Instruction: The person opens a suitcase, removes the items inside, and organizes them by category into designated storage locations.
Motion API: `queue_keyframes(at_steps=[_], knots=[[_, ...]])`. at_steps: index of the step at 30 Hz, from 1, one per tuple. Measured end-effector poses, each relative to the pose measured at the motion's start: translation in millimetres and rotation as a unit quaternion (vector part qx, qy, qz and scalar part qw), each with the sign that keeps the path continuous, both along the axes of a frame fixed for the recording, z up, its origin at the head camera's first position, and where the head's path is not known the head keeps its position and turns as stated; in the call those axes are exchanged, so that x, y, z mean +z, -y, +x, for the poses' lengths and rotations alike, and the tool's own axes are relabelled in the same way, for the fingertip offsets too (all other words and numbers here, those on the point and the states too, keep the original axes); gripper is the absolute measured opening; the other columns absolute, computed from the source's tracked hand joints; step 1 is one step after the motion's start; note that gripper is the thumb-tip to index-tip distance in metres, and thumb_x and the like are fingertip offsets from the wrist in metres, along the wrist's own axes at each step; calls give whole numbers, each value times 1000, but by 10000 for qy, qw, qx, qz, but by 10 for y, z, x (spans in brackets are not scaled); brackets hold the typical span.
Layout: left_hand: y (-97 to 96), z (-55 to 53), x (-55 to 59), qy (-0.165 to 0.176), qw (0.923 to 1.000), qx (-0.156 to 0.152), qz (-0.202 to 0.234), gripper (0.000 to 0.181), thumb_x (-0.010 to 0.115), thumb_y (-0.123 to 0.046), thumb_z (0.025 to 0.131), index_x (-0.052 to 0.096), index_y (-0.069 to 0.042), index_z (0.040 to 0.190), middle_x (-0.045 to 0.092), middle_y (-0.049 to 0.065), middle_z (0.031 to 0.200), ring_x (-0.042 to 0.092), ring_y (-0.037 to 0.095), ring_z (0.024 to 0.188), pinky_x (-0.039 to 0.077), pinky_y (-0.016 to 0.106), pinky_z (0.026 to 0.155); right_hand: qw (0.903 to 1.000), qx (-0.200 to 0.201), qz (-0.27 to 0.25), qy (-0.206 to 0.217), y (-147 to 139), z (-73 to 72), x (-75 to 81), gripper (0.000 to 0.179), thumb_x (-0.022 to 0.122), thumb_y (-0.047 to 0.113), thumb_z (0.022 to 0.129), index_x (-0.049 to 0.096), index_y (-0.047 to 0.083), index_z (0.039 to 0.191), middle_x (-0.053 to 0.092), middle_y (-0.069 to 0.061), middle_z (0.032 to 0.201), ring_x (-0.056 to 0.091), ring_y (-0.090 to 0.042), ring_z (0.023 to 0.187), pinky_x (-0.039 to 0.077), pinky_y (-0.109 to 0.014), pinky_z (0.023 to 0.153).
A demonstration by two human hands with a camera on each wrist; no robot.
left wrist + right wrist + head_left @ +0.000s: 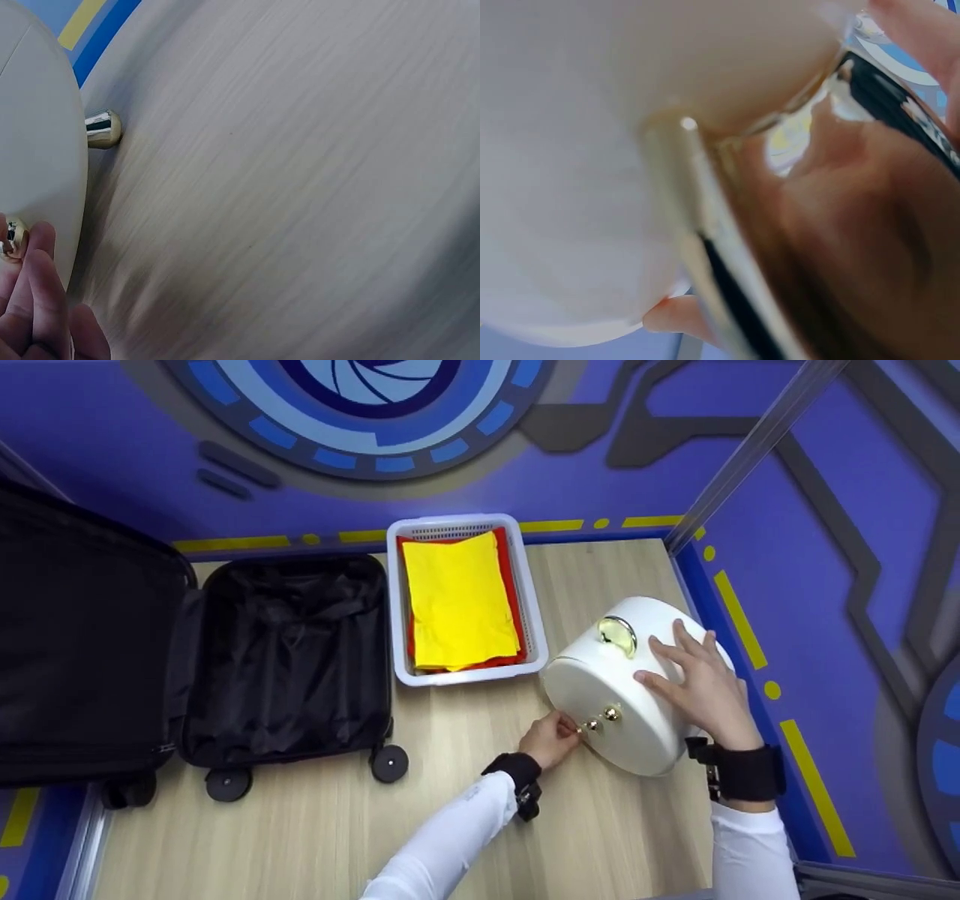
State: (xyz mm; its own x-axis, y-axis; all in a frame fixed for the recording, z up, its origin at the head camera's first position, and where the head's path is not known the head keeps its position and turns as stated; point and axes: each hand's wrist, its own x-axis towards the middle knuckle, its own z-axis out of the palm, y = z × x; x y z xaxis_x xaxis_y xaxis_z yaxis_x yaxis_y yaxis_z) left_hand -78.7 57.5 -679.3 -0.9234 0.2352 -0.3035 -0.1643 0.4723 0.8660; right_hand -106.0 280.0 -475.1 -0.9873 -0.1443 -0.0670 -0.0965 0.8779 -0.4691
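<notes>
A white round case (577, 679) with a gold arched handle (618, 636) and small gold knobs (611, 712) on its flat front lies on the table at the right. My left hand (553, 741) is at that front, pinching a gold knob (15, 241) between its fingertips. In the left wrist view a gold foot (103, 129) sticks out from the case's rim. My right hand (705, 686) rests with spread fingers on the curved side, beside the handle. Up close in the right wrist view, the shiny handle (697, 202) covers part of that hand.
Left of the case stands a white plastic basket (394, 607) with folded yellow cloth (461, 600) over red cloth (510, 577). An open black suitcase (289, 675) with wheels lies farther left. Purple panels (810, 547) border the table's back and right side.
</notes>
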Motion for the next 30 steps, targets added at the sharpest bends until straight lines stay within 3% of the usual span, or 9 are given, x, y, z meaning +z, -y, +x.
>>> queue_keyframes(at_steps=[7, 11, 15, 18, 20, 23, 25, 30], knots=[[88, -3, 15, 133, 9999, 21, -15, 15, 77, -28, 93, 70, -16, 99, 73, -8, 89, 63, 4, 80, 49, 25, 75, 10000, 40, -64, -60, 35, -20, -31, 72, 71, 57, 94, 59, 10, 147, 27, -23, 167, 13, -62, 148, 28, -89, 94], [237, 22, 32, 13, 9999, 78, -100, 18, 78, -32, 93, 69, -17, 99, 75, -7, 92, 66, 7, 83, 51, 28, 78, 9993, 28, -120, -346, 51, -24, -50, 69, 76, 53, 91, 64, 8, 142, 35, -24, 163, 20, -63, 146, 28, -87, 96], [502, 55, 95, -503, 9981, 72, -334, 15, 74, -30, 96, 68, -17, 102, 75, -6, 95, 69, 8, 86, 53, 30, 78, 9922, 103, -13, -1242, 86, 4, -71, 57, 85, 41, 85, 73, 5, 128, 54, -24, 149, 42, -60, 137, 42, -80, 91], [751, 90, 194, -1037, 9933, 42, -517, 12, 70, -28, 98, 69, -18, 105, 75, -6, 97, 69, 8, 84, 54, 29, 75, 9778, 234, 252, -2069, 123, 56, -85, 47, 89, 32, 81, 78, 3, 117, 66, -21, 135, 61, -53, 121, 54, -69, 75], [930, 116, 282, -1345, 9891, 111, -587, 13, 68, -25, 98, 70, -17, 107, 74, -5, 97, 67, 8, 81, 53, 28, 72, 9681, 310, 416, -2451, 165, 103, -88, 42, 89, 28, 81, 79, 2, 112, 70, -20, 129, 67, -48, 114, 56, -64, 71], [1197, 149, 427, -1831, 9798, 407, -698, 14, 68, -22, 97, 71, -15, 109, 74, -4, 97, 66, 10, 77, 51, 26, 67, 9607, 372, 495, -2705, 265, 187, -92, 36, 87, 22, 83, 78, 0, 110, 70, -22, 128, 67, -47, 114, 53, -65, 87], [1376, 175, 525, -2195, 9695, 673, -854, 14, 68, -20, 96, 71, -15, 110, 74, -4, 95, 66, 11, 72, 49, 26, 62, 9604, 361, 470, -2724, 358, 244, -105, 35, 85, 20, 84, 77, -2, 110, 68, -24, 131, 62, -49, 121, 45, -69, 101], [1826, 277, 714, -3097, 9279, 1382, -1548, 15, 71, -14, 93, 71, -16, 108, 74, -3, 94, 67, 16, 72, 50, 31, 59, 9643, 237, 400, -2606, 604, 382, -222, 48, 85, 22, 84, 71, -7, 120, 58, -28, 143, 50, -53, 134, 32, -70, 113]])
